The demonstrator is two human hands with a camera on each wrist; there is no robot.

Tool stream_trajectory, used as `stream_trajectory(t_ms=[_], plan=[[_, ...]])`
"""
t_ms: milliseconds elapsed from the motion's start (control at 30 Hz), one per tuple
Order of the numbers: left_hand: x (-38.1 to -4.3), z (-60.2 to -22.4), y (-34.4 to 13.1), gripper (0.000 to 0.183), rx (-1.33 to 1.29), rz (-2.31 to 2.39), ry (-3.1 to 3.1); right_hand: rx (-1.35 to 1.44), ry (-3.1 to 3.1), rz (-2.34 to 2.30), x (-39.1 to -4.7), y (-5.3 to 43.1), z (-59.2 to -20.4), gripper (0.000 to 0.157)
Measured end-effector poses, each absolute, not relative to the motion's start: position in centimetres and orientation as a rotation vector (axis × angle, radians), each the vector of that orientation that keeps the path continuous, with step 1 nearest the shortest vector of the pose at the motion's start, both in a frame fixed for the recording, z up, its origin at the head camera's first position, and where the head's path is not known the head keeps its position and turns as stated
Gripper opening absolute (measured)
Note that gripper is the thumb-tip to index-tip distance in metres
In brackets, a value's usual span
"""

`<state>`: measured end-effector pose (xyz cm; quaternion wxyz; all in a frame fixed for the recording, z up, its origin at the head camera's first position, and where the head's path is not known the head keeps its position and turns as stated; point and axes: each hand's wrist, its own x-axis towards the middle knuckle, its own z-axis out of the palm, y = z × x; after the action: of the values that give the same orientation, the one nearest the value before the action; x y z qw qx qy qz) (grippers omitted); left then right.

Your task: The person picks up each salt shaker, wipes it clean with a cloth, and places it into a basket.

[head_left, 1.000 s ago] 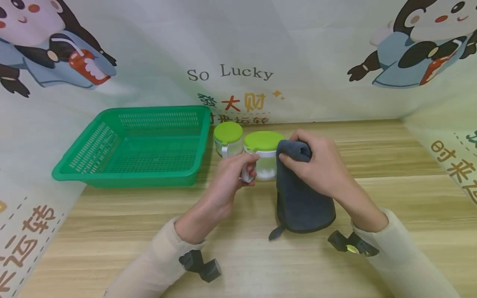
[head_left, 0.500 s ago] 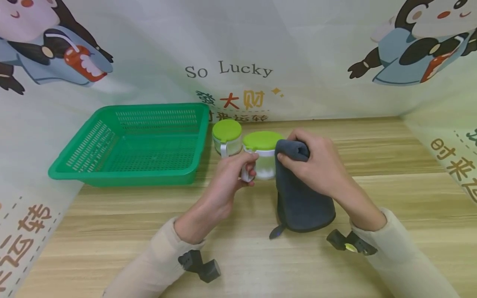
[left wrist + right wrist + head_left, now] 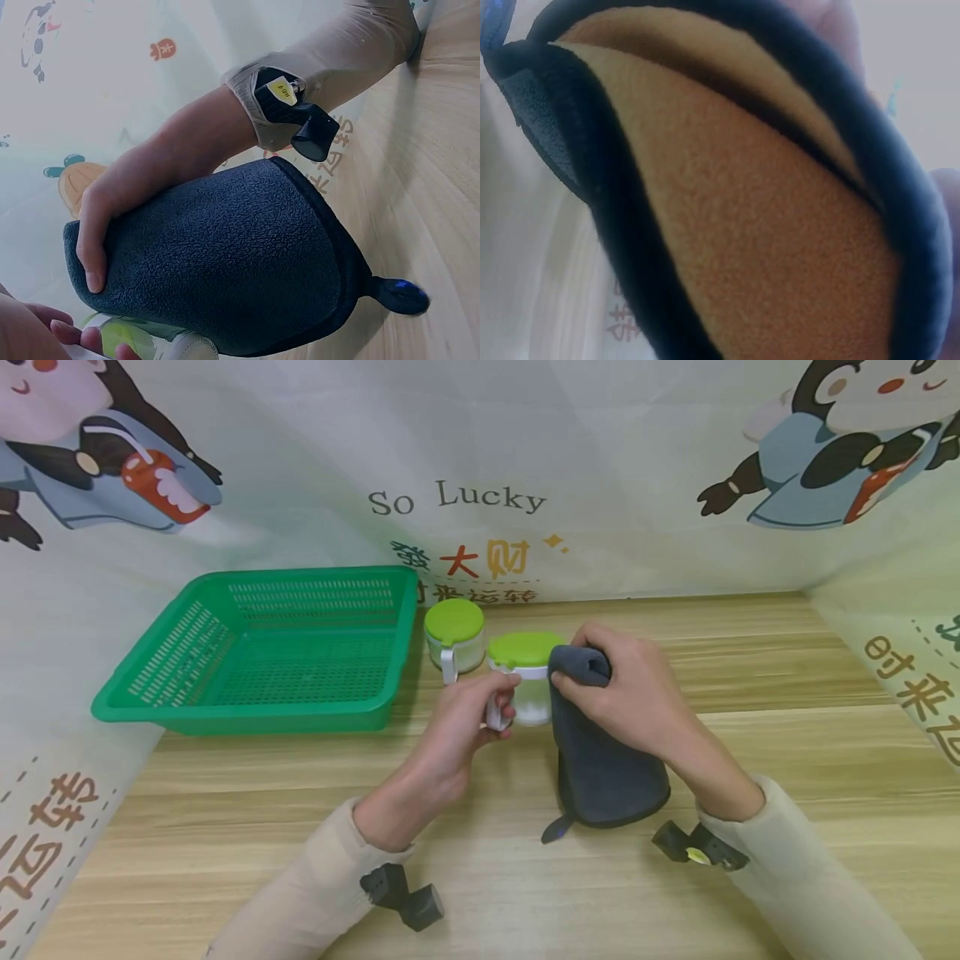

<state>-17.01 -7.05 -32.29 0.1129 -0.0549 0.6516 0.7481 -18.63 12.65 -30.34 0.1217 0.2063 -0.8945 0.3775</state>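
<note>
A clear jar (image 3: 532,700) with a lime-green lid (image 3: 525,648) stands near the middle of the table, tilted slightly. My left hand (image 3: 457,718) grips its white handle (image 3: 497,713) from the left. In my right hand (image 3: 630,689) is a folded dark grey cloth (image 3: 607,768), pinched at its rolled top and pressed to the jar's right side, hiding part of it. The cloth hangs toward me, its small loop tab (image 3: 557,828) at the lower corner. The right wrist view shows the cloth's orange-brown inner face (image 3: 765,225); in the left wrist view the cloth (image 3: 217,255) covers most of the jar.
Behind and left of the held jar stands a smaller jar (image 3: 455,639) with the same green lid and a white handle. A green plastic basket (image 3: 277,722) sits to the left of it. A printed backdrop (image 3: 637,485) rises behind the wooden table (image 3: 750,718).
The held jar's lid has dipped slightly toward me, and the right hand with the cloth has shifted a little left. Both hands keep their holds. The whole view has drifted slightly.
</note>
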Motion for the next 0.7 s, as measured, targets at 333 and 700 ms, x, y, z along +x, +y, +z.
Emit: stream_trajectory(t_ms=[333, 700], plan=[[-17.08, -32.13, -7.04, 0.025, -0.187, 2.202, 1.897, 0.605, -2.61, 1.103, -18.74, 12.66, -30.27, 0.014], [-16.96, -32.19, -7.05, 0.025, -0.191, 2.204, 1.897, 0.611, -2.611, 1.102, -18.6, 12.58, -30.41, 0.014]])
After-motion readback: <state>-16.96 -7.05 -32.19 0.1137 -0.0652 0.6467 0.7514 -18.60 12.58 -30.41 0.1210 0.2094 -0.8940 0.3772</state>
